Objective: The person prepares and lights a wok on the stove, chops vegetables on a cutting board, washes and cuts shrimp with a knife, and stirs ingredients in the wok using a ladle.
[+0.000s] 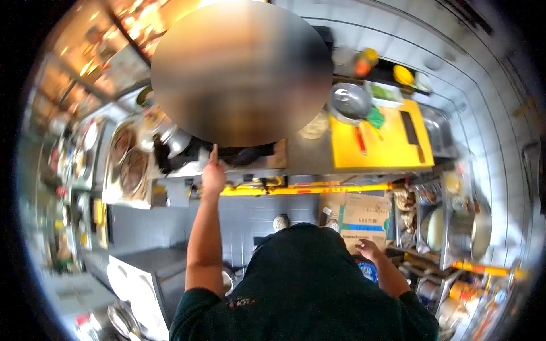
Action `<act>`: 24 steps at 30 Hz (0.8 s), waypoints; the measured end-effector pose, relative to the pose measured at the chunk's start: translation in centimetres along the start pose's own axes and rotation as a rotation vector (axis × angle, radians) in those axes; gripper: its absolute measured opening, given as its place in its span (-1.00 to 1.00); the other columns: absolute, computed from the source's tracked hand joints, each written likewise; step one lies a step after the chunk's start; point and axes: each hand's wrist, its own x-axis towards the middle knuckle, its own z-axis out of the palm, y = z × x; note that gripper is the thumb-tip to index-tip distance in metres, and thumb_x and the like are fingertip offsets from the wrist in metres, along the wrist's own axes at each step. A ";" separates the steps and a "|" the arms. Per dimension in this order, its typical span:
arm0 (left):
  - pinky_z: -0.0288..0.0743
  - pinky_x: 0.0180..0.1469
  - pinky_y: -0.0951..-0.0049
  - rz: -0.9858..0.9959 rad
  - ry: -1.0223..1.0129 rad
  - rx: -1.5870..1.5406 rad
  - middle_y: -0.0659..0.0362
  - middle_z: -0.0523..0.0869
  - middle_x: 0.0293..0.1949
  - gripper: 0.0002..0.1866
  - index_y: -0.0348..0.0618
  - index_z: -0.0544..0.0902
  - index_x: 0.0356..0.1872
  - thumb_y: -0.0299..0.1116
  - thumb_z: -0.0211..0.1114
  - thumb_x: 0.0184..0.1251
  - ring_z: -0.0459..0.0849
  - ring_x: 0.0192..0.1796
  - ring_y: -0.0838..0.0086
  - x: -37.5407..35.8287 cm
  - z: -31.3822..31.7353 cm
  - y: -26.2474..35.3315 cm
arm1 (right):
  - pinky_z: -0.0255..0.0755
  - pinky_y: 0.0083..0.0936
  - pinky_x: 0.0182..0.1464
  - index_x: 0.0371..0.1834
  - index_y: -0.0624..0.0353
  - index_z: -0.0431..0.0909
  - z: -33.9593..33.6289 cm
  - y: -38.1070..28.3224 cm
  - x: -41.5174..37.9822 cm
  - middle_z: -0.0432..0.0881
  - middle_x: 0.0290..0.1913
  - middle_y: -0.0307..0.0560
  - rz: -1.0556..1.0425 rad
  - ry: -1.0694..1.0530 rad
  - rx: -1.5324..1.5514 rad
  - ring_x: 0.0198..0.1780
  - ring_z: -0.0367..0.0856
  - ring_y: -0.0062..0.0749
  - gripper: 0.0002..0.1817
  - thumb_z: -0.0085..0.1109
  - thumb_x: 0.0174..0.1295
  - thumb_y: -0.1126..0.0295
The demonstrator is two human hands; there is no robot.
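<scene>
The dark cookware (244, 155) sits at the front edge of the stove area, straight ahead of the person, its far part lost under a large blurred oval. The left hand (213, 177) is right at that edge, arm stretched forward, closed to a narrow shape with something slim pointing up from it; whether that is a finger or a handle, I cannot tell, so I cannot say if it grips anything. The step in hand looks like a reach to, or a hold at, the stove front; a sound move from there calls for a steady wrist and clearance from the black object (161, 153) on its left.

The right hand (368, 249) hangs low beside the body, near the cardboard box (364, 213), fingers loosely apart, with nothing visible in it.

Farther right on the counter lies a yellow cutting board (381, 156) with a broad-bladed knife (409, 128) on it. A metal pan (348, 101) is at its far left corner, a green cloth (375, 117) just beside the pan, and the sink (437, 129) beyond the board. To the far left stands a tray (108, 190) with two round, dark-filled containers (132, 170)
</scene>
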 end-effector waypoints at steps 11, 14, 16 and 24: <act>0.59 -0.13 -0.02 0.154 -0.128 0.545 -0.11 0.67 -0.08 -0.25 0.35 0.26 0.53 -0.48 0.15 0.32 0.71 -0.13 -0.03 -0.8 0.0 -4.4 | 0.50 -0.12 0.13 0.13 0.03 0.63 5.8 4.6 -2.6 0.68 0.05 0.18 0.504 0.032 0.170 0.08 0.65 0.04 -0.49 0.20 0.28 -0.06; 0.53 -0.08 -0.11 0.309 -0.063 0.396 -0.22 0.60 0.04 -0.32 0.06 0.25 0.53 -0.40 0.19 0.38 0.64 0.00 -0.15 -0.6 0.1 -7.4 | 0.50 -0.10 0.15 0.09 0.01 0.66 4.4 5.9 -0.9 0.69 0.05 0.17 0.347 0.315 0.172 0.08 0.65 0.10 -0.52 0.20 0.27 -0.07; 0.53 0.10 -0.01 0.269 -0.025 0.403 -0.23 0.51 0.24 -0.30 -0.04 0.23 0.54 -0.33 0.25 0.41 0.62 0.12 -0.12 -1.4 -1.0 -5.7 | 0.59 -0.10 0.03 -0.01 0.00 0.71 2.9 6.2 1.0 0.71 -0.05 0.18 0.289 0.529 0.106 -0.03 0.70 0.09 -0.60 0.22 0.26 0.00; 0.10 0.49 -0.25 0.526 0.576 0.635 -0.23 0.18 0.51 -0.24 -0.22 0.17 0.53 0.00 0.18 0.50 0.15 0.53 -0.22 -11.4 2.8 -0.6 | 0.49 -0.14 0.23 0.24 0.01 0.57 -1.5 12.4 1.6 0.61 0.20 0.19 0.321 0.310 0.396 0.20 0.60 0.10 -0.44 0.23 0.24 -0.03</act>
